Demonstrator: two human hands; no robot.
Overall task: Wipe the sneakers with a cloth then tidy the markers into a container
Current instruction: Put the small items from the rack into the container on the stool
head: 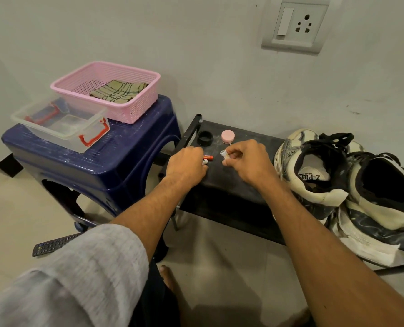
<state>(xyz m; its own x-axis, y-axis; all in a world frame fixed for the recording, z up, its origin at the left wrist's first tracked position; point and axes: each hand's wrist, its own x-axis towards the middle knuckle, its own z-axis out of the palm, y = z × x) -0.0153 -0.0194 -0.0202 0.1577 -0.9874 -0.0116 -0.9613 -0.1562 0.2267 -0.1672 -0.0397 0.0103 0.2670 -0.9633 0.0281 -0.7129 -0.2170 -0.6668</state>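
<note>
Our right grip (248, 161) pinches a white-capped marker (224, 154), cap pointing left; our left grip (186, 166) curls round a second marker (205, 162), tip pointing right, by a red marker (208, 157) lying crosswise

- Both arms are reaching forward side by side, palms facing down, grips sitting near each other.
- Left grip (186, 165) is sitting knuckles-up with fingers curling under, can't tell if it's actually holding anything.
- Right grip (248, 159) is pinching a small white cylinder (224, 154) between thumb and fingertips.
- Left arm is wearing a grey sleeve (78, 274) bunched at the elbow, right forearm (326, 244) is showing bare.
</note>
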